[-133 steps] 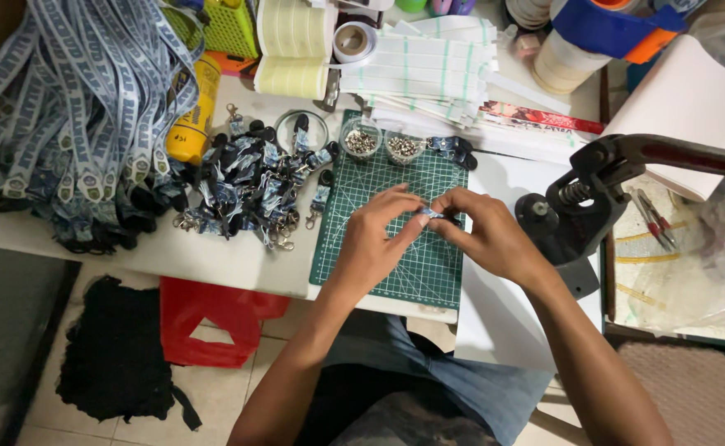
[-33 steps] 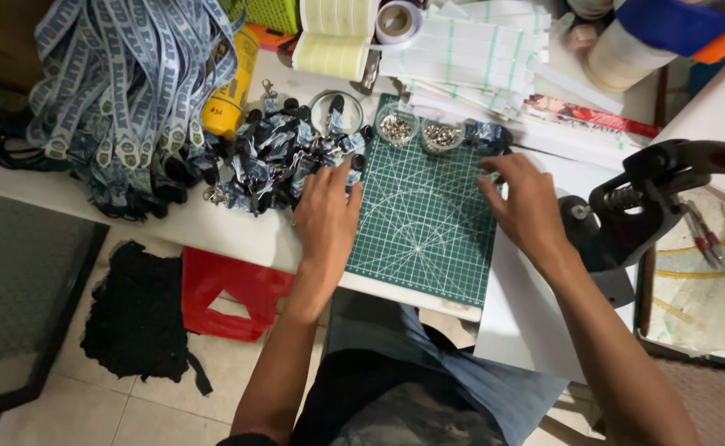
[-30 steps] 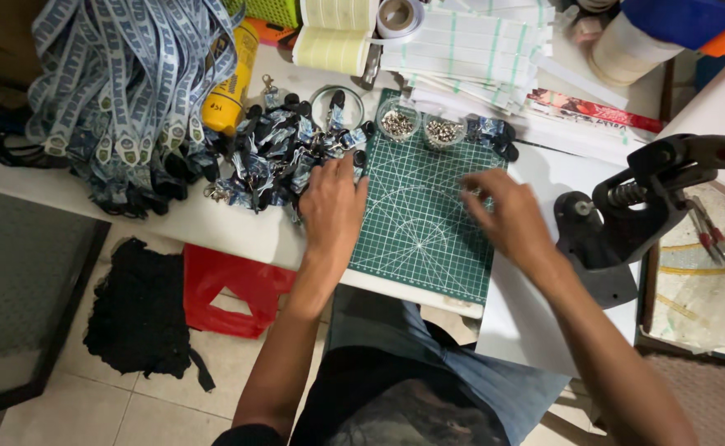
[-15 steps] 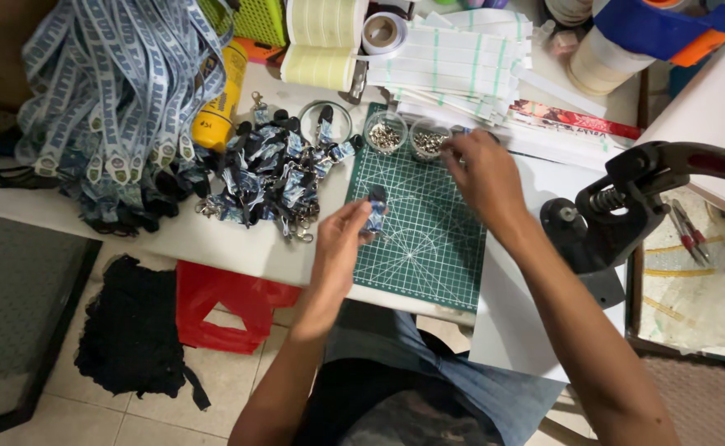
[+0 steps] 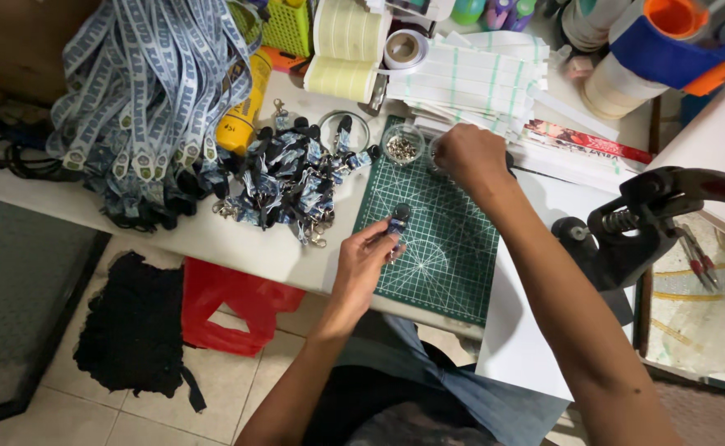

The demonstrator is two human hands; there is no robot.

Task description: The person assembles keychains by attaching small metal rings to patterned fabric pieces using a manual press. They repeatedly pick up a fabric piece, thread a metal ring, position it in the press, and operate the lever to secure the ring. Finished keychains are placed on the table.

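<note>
Pinching a short blue strap piece [image 5: 396, 225] between thumb and fingertips, the left hand [image 5: 365, 263] holds it just above the near left part of the green cutting mat [image 5: 445, 248]; a dark clip end shows at the top of the piece. The right hand [image 5: 468, 155] reaches to the far edge of the mat, fingers curled down over a small round dish that it mostly hides; whether those fingers grip anything cannot be told. Just left of that hand stands another small clear dish [image 5: 401, 147] with little metal bits in it. To the left of the mat, on the white table [image 5: 214, 239], lies a heap of the same short blue strap pieces with metal hooks [image 5: 288, 182]. Farther left a thick bundle of long blue lanyards [image 5: 144, 91] hangs over the table edge. A black hand press [image 5: 635, 231] stands to the right of the mat, well apart from both hands. Tape rolls [image 5: 346, 49] sit at the far side.
</note>
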